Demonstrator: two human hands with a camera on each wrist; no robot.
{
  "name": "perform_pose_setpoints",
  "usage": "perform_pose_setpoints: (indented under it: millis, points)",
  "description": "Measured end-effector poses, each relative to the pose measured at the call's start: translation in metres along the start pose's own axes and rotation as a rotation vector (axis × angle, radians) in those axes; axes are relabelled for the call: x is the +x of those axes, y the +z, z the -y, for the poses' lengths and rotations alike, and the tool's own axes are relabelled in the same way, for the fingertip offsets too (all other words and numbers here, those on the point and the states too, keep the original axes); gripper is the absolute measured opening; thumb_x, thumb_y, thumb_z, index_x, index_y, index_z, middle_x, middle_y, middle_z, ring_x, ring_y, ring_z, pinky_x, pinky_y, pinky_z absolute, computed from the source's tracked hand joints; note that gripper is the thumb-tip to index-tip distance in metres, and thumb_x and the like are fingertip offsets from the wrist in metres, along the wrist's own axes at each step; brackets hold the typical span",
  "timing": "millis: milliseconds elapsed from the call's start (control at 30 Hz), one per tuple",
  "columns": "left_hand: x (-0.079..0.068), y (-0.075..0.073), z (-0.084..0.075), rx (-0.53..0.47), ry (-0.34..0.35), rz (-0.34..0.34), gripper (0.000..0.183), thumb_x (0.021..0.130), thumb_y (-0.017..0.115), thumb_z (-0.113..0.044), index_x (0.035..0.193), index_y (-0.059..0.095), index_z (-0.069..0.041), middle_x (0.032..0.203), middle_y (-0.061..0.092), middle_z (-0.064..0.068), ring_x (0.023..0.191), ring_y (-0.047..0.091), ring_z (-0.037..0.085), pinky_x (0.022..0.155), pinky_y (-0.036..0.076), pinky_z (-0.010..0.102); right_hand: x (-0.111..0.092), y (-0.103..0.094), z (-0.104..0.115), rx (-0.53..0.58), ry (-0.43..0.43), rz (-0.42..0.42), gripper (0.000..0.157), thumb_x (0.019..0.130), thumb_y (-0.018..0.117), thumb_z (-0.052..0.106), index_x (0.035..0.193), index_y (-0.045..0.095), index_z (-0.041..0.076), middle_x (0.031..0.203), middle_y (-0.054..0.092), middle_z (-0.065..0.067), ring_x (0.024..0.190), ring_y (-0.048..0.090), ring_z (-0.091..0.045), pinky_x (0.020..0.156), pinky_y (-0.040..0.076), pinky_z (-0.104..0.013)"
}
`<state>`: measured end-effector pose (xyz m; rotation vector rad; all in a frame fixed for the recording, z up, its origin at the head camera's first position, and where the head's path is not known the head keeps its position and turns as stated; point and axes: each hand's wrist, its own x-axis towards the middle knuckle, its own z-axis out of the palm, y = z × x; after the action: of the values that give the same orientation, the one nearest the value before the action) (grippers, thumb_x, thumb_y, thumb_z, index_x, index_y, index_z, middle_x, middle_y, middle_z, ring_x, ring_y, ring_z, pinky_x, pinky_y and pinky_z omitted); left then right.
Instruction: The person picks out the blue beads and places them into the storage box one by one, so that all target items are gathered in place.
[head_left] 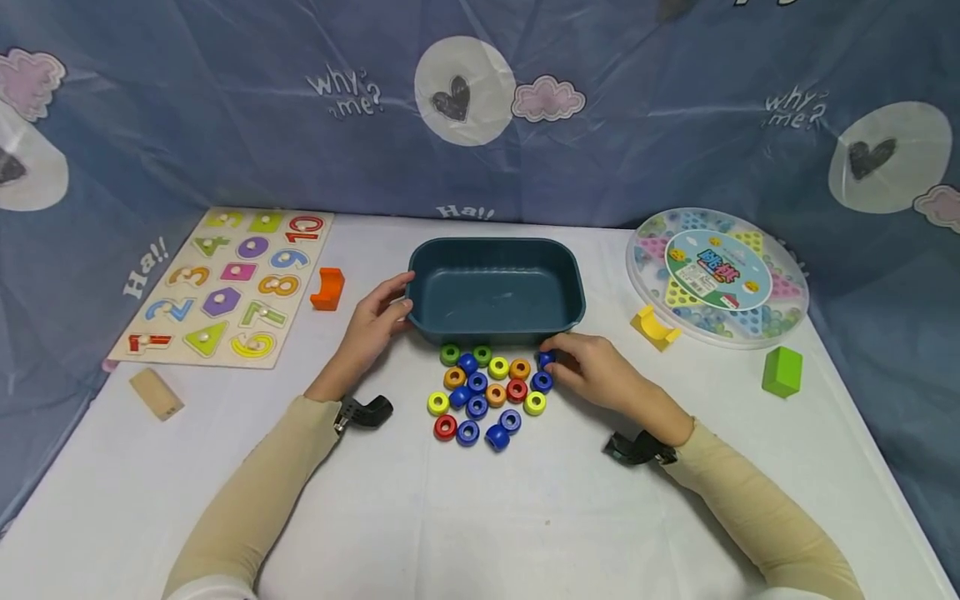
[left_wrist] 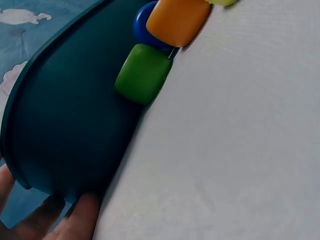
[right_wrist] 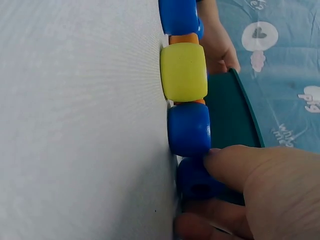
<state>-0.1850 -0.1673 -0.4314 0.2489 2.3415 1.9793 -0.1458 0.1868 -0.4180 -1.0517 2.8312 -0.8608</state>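
A dark teal plastic basin [head_left: 495, 333] stands at the back middle of the white table. My left hand [head_left: 371, 321] touches its left end, fingertips against the outer wall, as the left wrist view also shows. In front of the basin lie several loose ring-shaped beads in blue, green, yellow, orange and red, among them a red bead [head_left: 445, 428] and a green bead [left_wrist: 144, 75]. At the right edge of this group my right hand [head_left: 600, 371] pinches a blue bead [right_wrist: 197, 180] between thumb and fingers, low at the table. A second blue bead [right_wrist: 189, 129] sits right beside the thumb.
To the left lie a wooden number puzzle board [head_left: 225, 287], an orange arch block [head_left: 328, 289] and a wooden block [head_left: 156, 394]. On the right are a round clear bead case [head_left: 720, 279], a yellow arch block [head_left: 655, 328] and a green block [head_left: 782, 372]. A printed blue cloth [head_left: 262, 125] hangs behind.
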Motion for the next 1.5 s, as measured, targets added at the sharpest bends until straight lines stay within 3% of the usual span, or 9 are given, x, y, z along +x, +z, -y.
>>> perform_pose_setpoints:
  millis: [267,733,900,1067,1267,1500]
  points:
    - [0.003,-0.004,-0.001,-0.015,0.025,0.028,0.048,0.101,0.051,-0.020,0.148,0.042,-0.017,0.148,0.042,0.016,0.122,0.053,0.028,0.089,0.057,0.024,0.002,-0.004,-0.003,0.027,-0.027,-0.011,0.023,0.089,0.070,0.016,0.111,0.069,0.009,0.091,0.067,0.000,0.071,0.051,-0.008,0.061,0.048,-0.021]
    - [-0.001,-0.006,-0.001,-0.039,0.022,0.012,0.047,0.101,0.052,-0.017,0.147,0.044,-0.015,0.146,0.045,0.016,0.117,0.055,0.026,0.088,0.057,0.025,0.013,-0.034,0.017,0.127,-0.193,-0.087,0.023,0.083,0.075,0.010,0.106,0.073,0.006,0.095,0.071,-0.001,0.079,0.063,-0.006,0.069,0.060,-0.027]
    - [-0.002,-0.006,0.003,-0.045,0.012,0.012,0.048,0.101,0.052,-0.017,0.147,0.043,-0.015,0.147,0.044,0.016,0.115,0.056,0.018,0.088,0.057,0.023,0.049,-0.040,0.030,0.201,-0.183,-0.122,0.023,0.084,0.075,0.009,0.106,0.074,0.006,0.099,0.070,-0.004,0.082,0.067,-0.012,0.069,0.060,-0.030]
    - [-0.002,-0.005,0.006,-0.035,0.006,0.010,0.047,0.101,0.052,-0.019,0.147,0.043,-0.017,0.148,0.044,0.015,0.113,0.056,0.014,0.088,0.057,0.023,0.100,-0.021,0.039,0.229,-0.061,-0.076,0.026,0.087,0.071,0.010,0.113,0.072,0.007,0.103,0.067,-0.009,0.083,0.066,-0.017,0.070,0.057,-0.028]
    - [-0.001,-0.005,0.007,-0.041,0.003,0.026,0.048,0.101,0.052,-0.022,0.148,0.042,-0.018,0.148,0.043,0.014,0.114,0.056,0.016,0.089,0.057,0.023,0.148,0.007,0.045,0.178,0.087,0.007,0.029,0.088,0.070,0.015,0.117,0.068,0.008,0.113,0.068,-0.009,0.091,0.067,-0.020,0.081,0.058,-0.030]
    - [0.000,-0.006,0.005,-0.035,0.012,0.040,0.049,0.101,0.052,-0.024,0.149,0.041,-0.018,0.148,0.043,0.015,0.118,0.055,0.023,0.090,0.056,0.022,0.177,0.025,0.052,0.073,0.168,0.133,0.030,0.086,0.073,0.018,0.113,0.069,0.003,0.107,0.071,-0.010,0.096,0.065,-0.021,0.086,0.055,-0.032]
